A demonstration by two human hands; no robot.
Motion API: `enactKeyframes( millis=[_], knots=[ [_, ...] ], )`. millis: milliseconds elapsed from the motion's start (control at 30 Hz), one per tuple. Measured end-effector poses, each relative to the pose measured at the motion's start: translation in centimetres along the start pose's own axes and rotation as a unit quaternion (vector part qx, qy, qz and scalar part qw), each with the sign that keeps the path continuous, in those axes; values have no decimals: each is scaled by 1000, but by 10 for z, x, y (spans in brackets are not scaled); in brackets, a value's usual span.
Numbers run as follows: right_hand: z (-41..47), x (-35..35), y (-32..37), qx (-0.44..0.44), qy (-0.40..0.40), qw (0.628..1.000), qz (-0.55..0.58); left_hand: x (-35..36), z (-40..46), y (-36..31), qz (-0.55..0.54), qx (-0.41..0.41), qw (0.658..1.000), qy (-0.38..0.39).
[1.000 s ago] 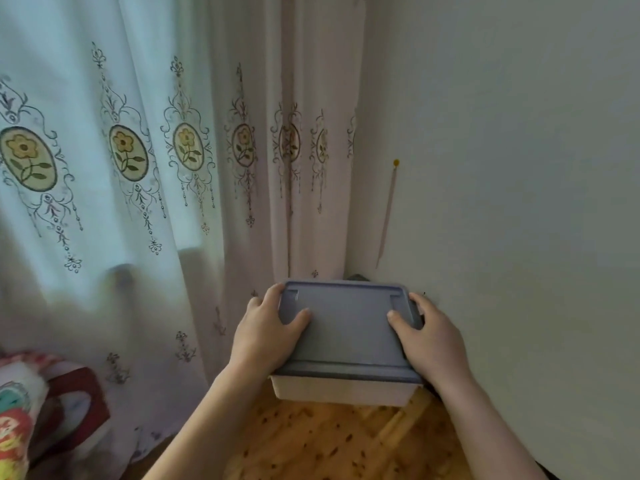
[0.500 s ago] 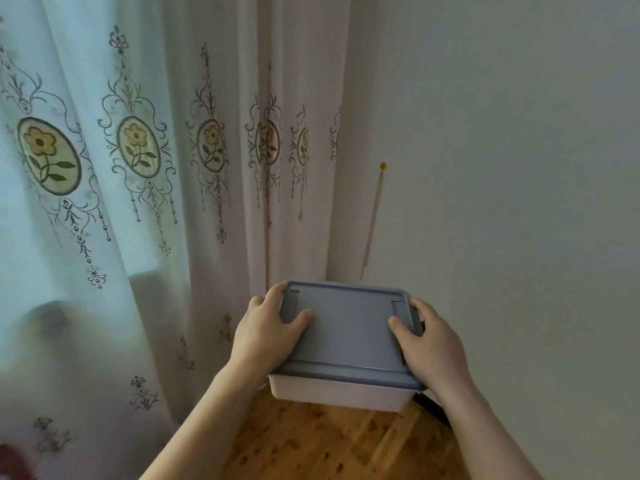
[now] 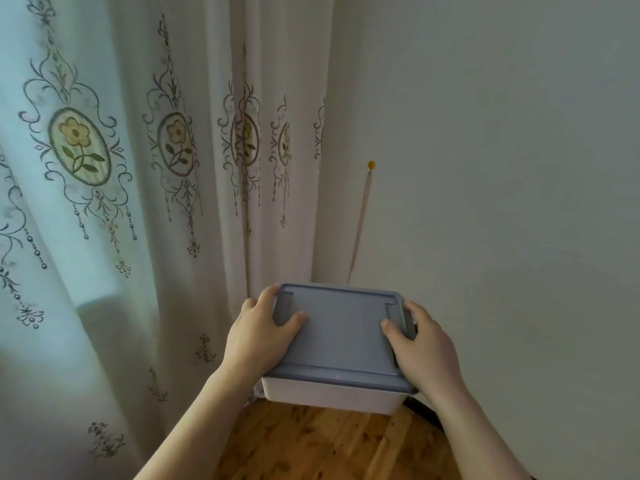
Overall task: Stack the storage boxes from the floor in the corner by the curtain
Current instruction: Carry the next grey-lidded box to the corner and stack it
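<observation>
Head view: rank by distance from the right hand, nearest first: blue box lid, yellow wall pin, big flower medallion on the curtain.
1. Blue-grey plastic box lid: under the right hand, thumb on top.
2. Small yellow pin: on the wall, above the box.
3. Large embroidered flower medallion: curtain, far upper left.

A small storage box (image 3: 337,344) sits in mid-air above the wooden floor (image 3: 325,448), in the far corner just right of the flowered curtain (image 3: 145,188). Its flat grey-blue lid, closed and roughly level, has a clip at each short end; the body beneath is pale and translucent-looking, though its contents cannot be made out. The left hand (image 3: 258,337) and right hand (image 3: 420,348) grip its two ends.
</observation>
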State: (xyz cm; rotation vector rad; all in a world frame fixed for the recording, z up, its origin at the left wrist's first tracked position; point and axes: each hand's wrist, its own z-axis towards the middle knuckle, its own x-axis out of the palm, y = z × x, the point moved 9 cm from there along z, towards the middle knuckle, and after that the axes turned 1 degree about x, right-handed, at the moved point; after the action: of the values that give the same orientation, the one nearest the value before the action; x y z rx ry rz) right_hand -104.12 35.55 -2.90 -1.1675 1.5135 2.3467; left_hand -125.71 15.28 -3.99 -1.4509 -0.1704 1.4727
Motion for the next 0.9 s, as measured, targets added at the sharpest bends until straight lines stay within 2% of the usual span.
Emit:
enactKeyframes(
  millis=[233, 500, 667, 900],
  knots=[
    [63, 22, -18, 8, -4, 1000, 18, 37, 60, 5, 2, -8, 1000, 7],
    [177, 44, -41, 5, -8, 999, 42, 92, 165, -8, 16, -4, 1000, 11],
    [252, 45, -51, -6, -18, 999, 27, 129, 230, -21, 18, -3, 1000, 11],
    [310, 54, -71, 0, -32, 999, 11, 172, 286, -23, 17, -11, 999, 25]
  ],
)
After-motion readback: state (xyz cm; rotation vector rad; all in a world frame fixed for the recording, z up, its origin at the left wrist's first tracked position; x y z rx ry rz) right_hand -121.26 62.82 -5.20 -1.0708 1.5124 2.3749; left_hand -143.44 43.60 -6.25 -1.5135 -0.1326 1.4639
